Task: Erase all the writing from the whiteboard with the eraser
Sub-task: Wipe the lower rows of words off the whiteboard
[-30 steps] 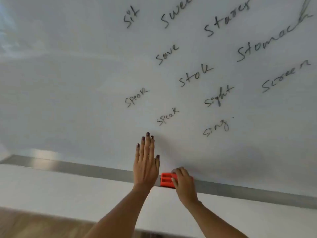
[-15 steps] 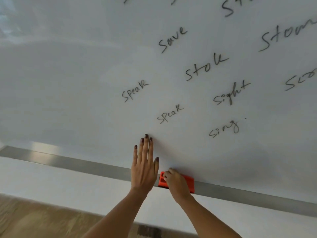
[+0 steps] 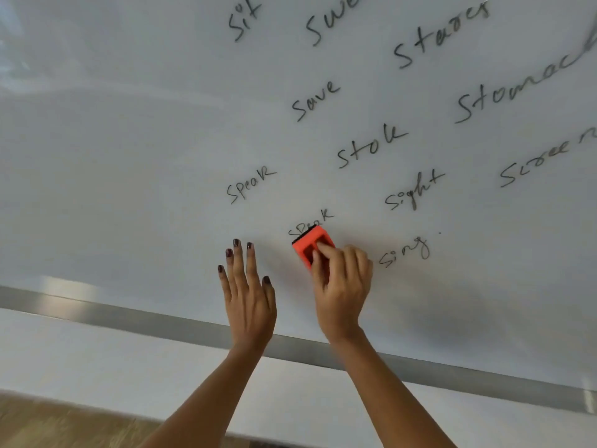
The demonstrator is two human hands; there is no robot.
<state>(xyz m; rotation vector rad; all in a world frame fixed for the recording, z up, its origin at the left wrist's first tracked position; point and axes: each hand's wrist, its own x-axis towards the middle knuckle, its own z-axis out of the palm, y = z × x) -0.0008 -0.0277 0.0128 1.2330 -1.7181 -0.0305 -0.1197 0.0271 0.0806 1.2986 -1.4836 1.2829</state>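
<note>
**Eraser meets the first word; nearly all the writing remains**

The right hand [image 3: 342,282] pinches the orange eraser [image 3: 311,245] between thumb and fingers, its dark felt face against the whiteboard [image 3: 129,156] and its top edge touching the lower "speak" [image 3: 310,223], whose first letters already look thinned. The left hand [image 3: 247,292] lies flat on the board just beside it, fingers spread and holding nothing, a little above the metal tray rail [image 3: 97,313] along the board's bottom edge.

Legible writing, in black marker: "sit" [image 3: 244,19], "save" [image 3: 315,100], "stok" [image 3: 370,145], "stomach" [image 3: 523,88], "sight" [image 3: 413,192], "sing" [image 3: 403,252], and an upper "speak" [image 3: 250,185]. Three words run off the top and right edges and read only in part. No brand shows on the eraser.

Risks, as a judgement: the eraser is tilted, so a stroke led by one corner may leave streaks. The words near the top edge sit well away from the hands and could be missed. The braced left palm could smear ink if it slides.
</note>
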